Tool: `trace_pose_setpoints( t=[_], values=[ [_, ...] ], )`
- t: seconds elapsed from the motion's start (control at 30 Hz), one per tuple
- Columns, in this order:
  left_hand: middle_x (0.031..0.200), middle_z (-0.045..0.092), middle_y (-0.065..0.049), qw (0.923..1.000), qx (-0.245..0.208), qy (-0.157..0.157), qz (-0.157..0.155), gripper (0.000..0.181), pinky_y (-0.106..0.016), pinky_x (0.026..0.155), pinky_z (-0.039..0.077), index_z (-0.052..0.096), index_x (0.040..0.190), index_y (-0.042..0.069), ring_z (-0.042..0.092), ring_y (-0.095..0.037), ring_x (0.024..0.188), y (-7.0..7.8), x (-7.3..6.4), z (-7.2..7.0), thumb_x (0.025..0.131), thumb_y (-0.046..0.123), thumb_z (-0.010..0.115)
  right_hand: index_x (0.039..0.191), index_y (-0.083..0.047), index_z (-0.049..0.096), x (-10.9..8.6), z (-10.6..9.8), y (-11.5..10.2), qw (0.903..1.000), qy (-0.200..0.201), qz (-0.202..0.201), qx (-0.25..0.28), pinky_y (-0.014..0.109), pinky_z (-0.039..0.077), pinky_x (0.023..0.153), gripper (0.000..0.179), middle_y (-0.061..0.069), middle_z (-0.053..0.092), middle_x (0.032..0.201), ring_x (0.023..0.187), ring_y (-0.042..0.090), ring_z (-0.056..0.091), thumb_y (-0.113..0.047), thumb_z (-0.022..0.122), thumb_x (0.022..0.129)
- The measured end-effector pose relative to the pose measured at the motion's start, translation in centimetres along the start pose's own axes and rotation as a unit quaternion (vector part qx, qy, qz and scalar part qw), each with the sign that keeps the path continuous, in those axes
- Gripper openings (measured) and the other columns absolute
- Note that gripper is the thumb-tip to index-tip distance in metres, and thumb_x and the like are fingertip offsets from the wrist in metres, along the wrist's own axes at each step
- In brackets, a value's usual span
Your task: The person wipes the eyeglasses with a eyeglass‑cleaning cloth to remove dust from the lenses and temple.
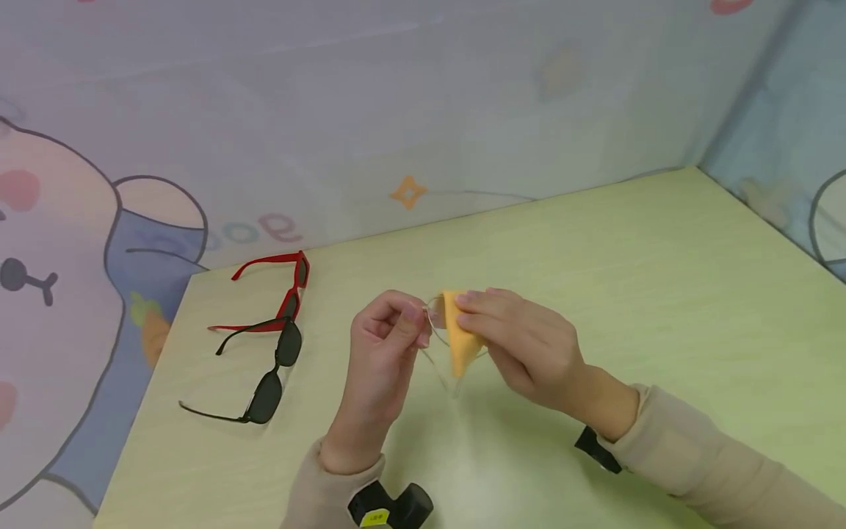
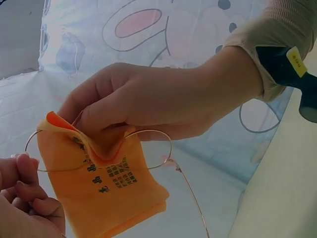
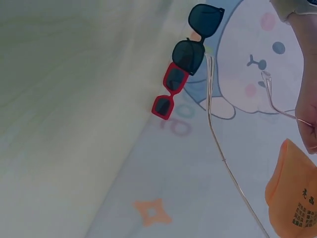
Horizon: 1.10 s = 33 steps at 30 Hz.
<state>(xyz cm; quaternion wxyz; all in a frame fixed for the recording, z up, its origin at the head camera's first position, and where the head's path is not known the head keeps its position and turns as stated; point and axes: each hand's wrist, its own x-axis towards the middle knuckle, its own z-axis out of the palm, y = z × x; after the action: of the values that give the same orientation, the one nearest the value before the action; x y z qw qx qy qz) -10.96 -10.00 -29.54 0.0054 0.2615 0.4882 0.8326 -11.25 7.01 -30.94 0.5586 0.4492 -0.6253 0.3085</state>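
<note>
Near the middle of the table, my left hand (image 1: pixel 386 338) pinches the edge of a pair of thin gold wire-rimmed glasses (image 1: pixel 432 323) between thumb and fingers. My right hand (image 1: pixel 535 342) grips a folded orange-yellow cleaning cloth (image 1: pixel 458 342) around the glasses. The left wrist view shows the cloth (image 2: pixel 104 198), printed with dark characters and a square block, draped over the lens area, while one round rim (image 2: pixel 171 146) and a thin temple stick out beside it. Both slim temples (image 3: pixel 212 124) show in the right wrist view.
Left on the table lie red-framed sunglasses (image 1: pixel 291 305) and, in front of them, black sunglasses (image 1: pixel 267 397), their arms unfolded. A printed cloth backdrop (image 1: pixel 396 110) stands along the table's back edge. Each wrist wears a black camera, such as the left one (image 1: pixel 390 507).
</note>
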Motion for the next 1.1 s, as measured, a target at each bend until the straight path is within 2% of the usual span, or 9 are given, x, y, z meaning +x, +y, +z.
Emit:
trace_pose_setpoints(
  t=[0.23,0.37,0.73,0.97,1.1],
  values=[
    [0.068,0.056,0.008,0.9999,0.009,0.009,-0.008,0.011,-0.019,0.065,0.043,0.065,0.08,0.019,0.05,-0.006,0.063,-0.25,0.03,0.18,0.083,0.03,0.068,0.096,0.007,0.067,0.71,-0.08,-0.16,0.9976,-0.038,0.031,0.049,0.032,0.051,0.081,0.02,0.017,0.067,0.099,0.095,0.027,0.065,-0.007,0.052,0.095],
    [0.068,0.055,0.007,0.9998,0.013,0.007,-0.014,0.012,-0.018,0.064,0.042,0.064,0.079,0.019,0.049,-0.007,0.063,-0.44,0.03,0.21,0.083,0.03,0.068,0.095,0.006,0.067,0.78,-0.29,-0.1,0.9965,-0.047,0.029,0.063,0.032,0.051,0.081,0.019,0.017,0.067,0.1,0.094,0.027,0.065,-0.004,0.051,0.095],
    [0.07,0.057,0.007,0.9995,0.026,0.01,-0.014,0.012,-0.018,0.063,0.044,0.065,0.08,0.019,0.05,-0.007,0.065,-0.71,-0.03,0.23,0.084,0.03,0.067,0.09,0.005,0.068,0.55,0.16,-0.1,0.9981,-0.017,-0.027,0.052,0.031,0.051,0.08,0.016,0.017,0.068,0.095,0.09,0.025,0.066,0.004,0.052,0.092],
    [0.07,0.057,0.008,0.9995,0.024,0.022,-0.006,0.012,-0.018,0.066,0.044,0.066,0.079,0.019,0.05,-0.006,0.065,-0.4,0.07,0.01,0.083,0.031,0.068,0.091,0.007,0.068,0.34,0.05,-0.17,0.9963,-0.015,-0.072,0.044,0.032,0.052,0.078,0.012,0.019,0.069,0.092,0.091,0.025,0.067,0.004,0.056,0.09],
    [0.071,0.058,0.008,0.9997,0.02,0.015,-0.001,0.011,-0.019,0.068,0.043,0.065,0.08,0.019,0.05,-0.006,0.067,-0.3,0.04,-0.21,0.085,0.028,0.066,0.09,0.007,0.068,0.21,-0.08,-0.24,0.996,-0.014,-0.08,0.038,0.033,0.052,0.077,0.012,0.02,0.069,0.089,0.086,0.026,0.067,0.004,0.056,0.09]
  ],
)
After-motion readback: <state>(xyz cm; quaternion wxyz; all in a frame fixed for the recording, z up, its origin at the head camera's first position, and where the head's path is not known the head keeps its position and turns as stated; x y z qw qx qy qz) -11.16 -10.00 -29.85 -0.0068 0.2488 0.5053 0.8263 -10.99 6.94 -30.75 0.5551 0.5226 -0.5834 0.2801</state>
